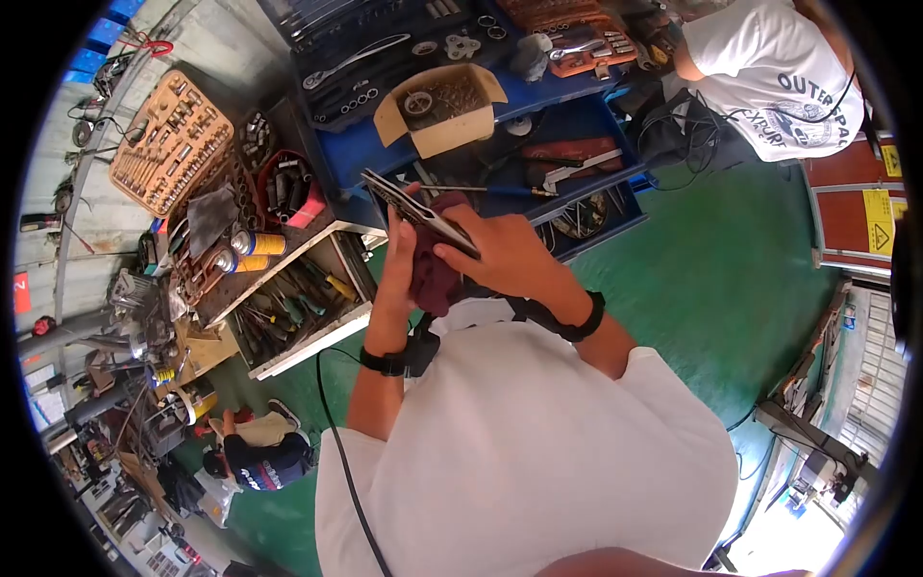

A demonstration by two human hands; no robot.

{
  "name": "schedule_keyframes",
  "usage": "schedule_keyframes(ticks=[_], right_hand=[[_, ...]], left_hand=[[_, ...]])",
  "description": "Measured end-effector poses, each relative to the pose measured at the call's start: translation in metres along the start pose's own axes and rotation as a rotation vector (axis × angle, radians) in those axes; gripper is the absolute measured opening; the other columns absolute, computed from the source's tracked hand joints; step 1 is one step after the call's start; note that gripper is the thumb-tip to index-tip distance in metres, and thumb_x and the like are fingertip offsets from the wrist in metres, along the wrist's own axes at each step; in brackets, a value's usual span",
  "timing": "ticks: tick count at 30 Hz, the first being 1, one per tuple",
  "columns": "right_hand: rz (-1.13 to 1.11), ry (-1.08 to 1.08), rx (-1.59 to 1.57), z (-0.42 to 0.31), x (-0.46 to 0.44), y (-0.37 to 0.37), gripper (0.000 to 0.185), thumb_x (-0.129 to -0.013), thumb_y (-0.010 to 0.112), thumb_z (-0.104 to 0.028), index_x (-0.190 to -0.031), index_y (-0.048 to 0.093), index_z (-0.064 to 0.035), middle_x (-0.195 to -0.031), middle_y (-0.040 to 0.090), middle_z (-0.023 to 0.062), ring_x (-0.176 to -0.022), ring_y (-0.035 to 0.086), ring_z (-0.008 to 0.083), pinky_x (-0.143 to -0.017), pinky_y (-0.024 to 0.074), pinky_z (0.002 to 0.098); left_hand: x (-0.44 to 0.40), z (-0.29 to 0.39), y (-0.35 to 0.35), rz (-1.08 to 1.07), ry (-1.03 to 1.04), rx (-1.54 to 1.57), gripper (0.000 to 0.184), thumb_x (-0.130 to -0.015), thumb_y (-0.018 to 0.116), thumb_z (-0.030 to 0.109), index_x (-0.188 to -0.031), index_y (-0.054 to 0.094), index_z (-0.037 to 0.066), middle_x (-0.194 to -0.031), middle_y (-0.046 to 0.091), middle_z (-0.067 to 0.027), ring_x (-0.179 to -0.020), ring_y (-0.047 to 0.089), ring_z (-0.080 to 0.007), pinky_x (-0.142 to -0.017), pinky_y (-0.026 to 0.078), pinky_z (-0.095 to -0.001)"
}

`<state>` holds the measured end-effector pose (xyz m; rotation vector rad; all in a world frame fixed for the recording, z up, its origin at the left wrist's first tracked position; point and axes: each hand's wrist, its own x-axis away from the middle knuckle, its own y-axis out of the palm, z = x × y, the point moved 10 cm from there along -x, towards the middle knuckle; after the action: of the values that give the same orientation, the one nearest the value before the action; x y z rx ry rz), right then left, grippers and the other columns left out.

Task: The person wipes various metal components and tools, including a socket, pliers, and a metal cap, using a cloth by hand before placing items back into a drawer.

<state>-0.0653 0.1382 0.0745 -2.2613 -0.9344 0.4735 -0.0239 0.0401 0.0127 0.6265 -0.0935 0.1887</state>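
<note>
In front of my chest, a long flat metal tool [409,204] slants between my hands, with a dark face and bright edges; its exact kind is unclear. A maroon cloth [432,281] is bunched beneath and around it. My left hand [392,271] is closed round the cloth and the tool's near side, thumb upward. From the other side, my right hand [508,254] grips the tool's lower end and the cloth, with its fingers bent over them. The palms and part of the tool are hidden.
Ahead stand a blue tool cabinet [346,154] with open drawers and a cardboard box [452,137]. To the left are a socket set case [173,144] and a drawer of hand tools [288,313]. A person [769,77] stands at upper right; another [264,450] is low at left.
</note>
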Motion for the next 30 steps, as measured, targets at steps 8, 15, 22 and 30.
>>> schedule_keyframes(ticks=[8,15,22,30], right_hand=[[0.016,-0.149,0.113,-0.017,0.005,0.000,0.043,-0.083,0.069,-0.029,-0.118,0.054,-0.0090,-0.094,0.061,0.0130,-0.092,0.060,0.0319,-0.074,0.0478,0.0425],[0.164,-0.055,-0.349,-0.008,0.017,0.002,0.095,-0.062,0.088,-0.026,-0.140,0.037,-0.0079,-0.133,0.040,0.0185,-0.128,0.040,0.0336,-0.106,0.0371,0.0423],[0.082,0.099,-0.621,-0.008,0.011,0.015,0.082,-0.067,0.079,-0.009,-0.138,0.038,-0.0033,-0.123,0.057,0.0168,-0.118,0.054,0.0240,-0.101,0.0425,0.0362],[0.460,-0.027,-1.527,0.068,0.032,-0.044,0.045,-0.073,0.065,-0.021,-0.114,0.058,-0.0034,-0.122,0.056,0.0134,-0.103,0.060,0.0239,-0.096,0.0447,0.0366]], left_hand=[[-0.001,-0.013,-0.007,0.067,-0.091,0.035,0.051,-0.093,0.058,0.029,-0.135,0.036,0.011,-0.121,0.055,-0.0128,-0.109,0.059,-0.0226,-0.093,0.049,-0.0338],[0.011,0.026,-0.005,0.087,0.228,0.215,0.058,-0.083,0.060,0.037,-0.130,0.040,0.010,-0.125,0.050,-0.0142,-0.118,0.054,-0.0255,-0.102,0.045,-0.0385],[0.008,0.051,-0.014,0.200,0.369,0.339,0.062,-0.081,0.050,0.061,-0.107,0.048,0.005,-0.108,0.050,-0.0119,-0.104,0.051,-0.0241,-0.098,0.037,-0.0352],[0.010,0.065,-0.063,0.190,0.497,0.208,0.049,-0.088,0.046,0.056,-0.091,0.046,0.007,-0.084,0.053,-0.0132,-0.081,0.050,-0.0246,-0.084,0.036,-0.0372]])
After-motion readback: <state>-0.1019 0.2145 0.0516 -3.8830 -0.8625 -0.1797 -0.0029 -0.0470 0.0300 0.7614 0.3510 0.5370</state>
